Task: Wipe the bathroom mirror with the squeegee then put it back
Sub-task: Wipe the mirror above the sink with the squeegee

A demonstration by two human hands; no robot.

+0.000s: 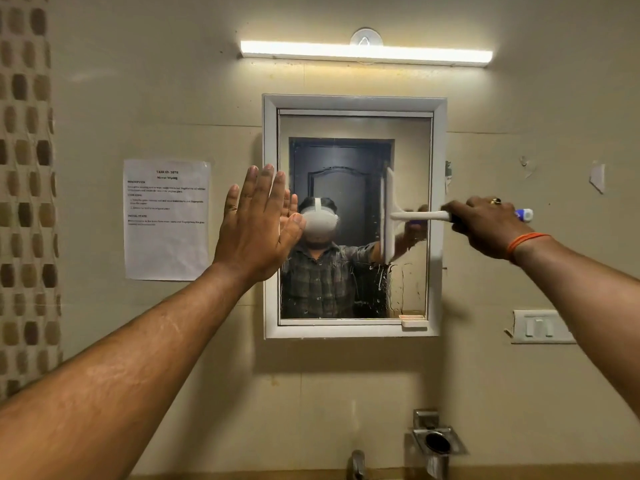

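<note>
A white-framed mirror (353, 292) hangs on the beige wall, wet with drops and streaks across its lower part. My right hand (485, 221) grips the handle of a white squeegee (389, 216), whose blade stands upright against the right side of the glass at mid height. My left hand (258, 225) is flat with straight fingers, pressed against the mirror's left frame edge. The glass reflects a person wearing a white headset.
A printed paper sheet (167, 219) is taped to the wall left of the mirror. A lit tube light (366, 53) runs above. A switch plate (540, 326) sits lower right. A steel soap holder (437, 439) and a tap (356, 464) are below.
</note>
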